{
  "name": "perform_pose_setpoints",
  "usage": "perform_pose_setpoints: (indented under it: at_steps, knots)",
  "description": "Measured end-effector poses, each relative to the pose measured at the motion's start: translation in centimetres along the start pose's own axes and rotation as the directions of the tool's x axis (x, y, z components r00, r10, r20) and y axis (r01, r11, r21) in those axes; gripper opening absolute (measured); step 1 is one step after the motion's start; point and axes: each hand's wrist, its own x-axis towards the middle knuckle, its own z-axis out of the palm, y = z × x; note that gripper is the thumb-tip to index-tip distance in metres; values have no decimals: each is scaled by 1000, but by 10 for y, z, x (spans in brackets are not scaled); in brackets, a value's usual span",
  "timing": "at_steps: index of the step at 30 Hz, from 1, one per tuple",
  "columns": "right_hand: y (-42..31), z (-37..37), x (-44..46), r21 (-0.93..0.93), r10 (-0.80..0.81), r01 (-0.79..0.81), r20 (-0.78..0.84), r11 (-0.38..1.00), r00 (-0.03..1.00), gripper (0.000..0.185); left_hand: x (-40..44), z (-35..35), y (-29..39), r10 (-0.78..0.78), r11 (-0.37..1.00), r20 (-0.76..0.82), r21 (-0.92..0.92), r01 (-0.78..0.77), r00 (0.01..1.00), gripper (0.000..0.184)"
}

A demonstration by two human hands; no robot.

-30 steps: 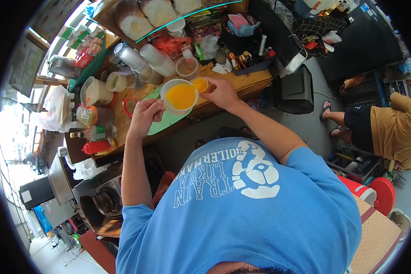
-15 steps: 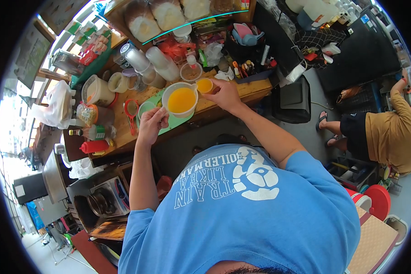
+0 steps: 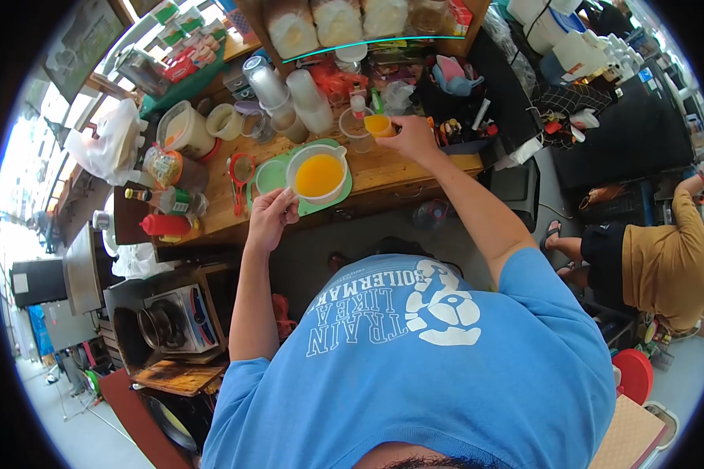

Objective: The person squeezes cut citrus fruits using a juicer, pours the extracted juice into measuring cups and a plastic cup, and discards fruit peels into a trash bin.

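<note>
My left hand (image 3: 274,216) is closed on the handle of a white plastic jug (image 3: 341,168) with a spout, which holds orange liquid (image 3: 319,176). The jug is over a green cutting board (image 3: 336,202), close beside a pale green round bowl or lid (image 3: 271,177). In my right hand (image 3: 408,141), the fingers wrap a small clear cup of orange liquid (image 3: 378,125). That cup is apart from the jug, beside a clear round plastic container (image 3: 356,141) on the wooden counter (image 3: 211,191).
Stacked clear plastic cups (image 3: 309,102) stand behind the jug. To the left are a red-rimmed strainer (image 3: 242,168), a white tub (image 3: 186,131), a glass bottle (image 3: 168,201) and a red squeeze bottle (image 3: 164,225). A person in a brown top (image 3: 665,266) is at the right.
My right hand has carried the small cup away from the jug's spout, up and to the right, toward the clear container. My left hand still holds the jug. The camera view has shifted.
</note>
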Motion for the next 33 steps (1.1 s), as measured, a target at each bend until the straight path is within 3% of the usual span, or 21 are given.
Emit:
perform_pose_setpoints:
  at_steps: [3,11,14,21,26,33]
  knots:
    - [4,-1,11,-86,-43,47,52,995,998,48,-7,-4,-2,5,1000,-15,1,-5,1000,25]
    - [-4,-5,24,-131,88,-64,191,989,978,44,-20,-11,-6,18,1000,-47,-22,-19,999,25]
    - [-7,-3,28,-147,78,-54,164,988,983,38,-23,-12,-7,26,999,-55,-26,-27,998,26]
    - [-4,-2,48,-298,5,64,223,952,975,41,-27,-14,-8,26,999,-83,-37,-29,996,27]
    - [-15,-3,62,-495,110,71,327,866,939,40,-30,-16,-7,29,998,-87,-55,-34,996,26]
    - [-32,-3,76,-538,156,76,374,840,914,43,-35,-24,-8,43,997,-87,-57,-48,995,26]
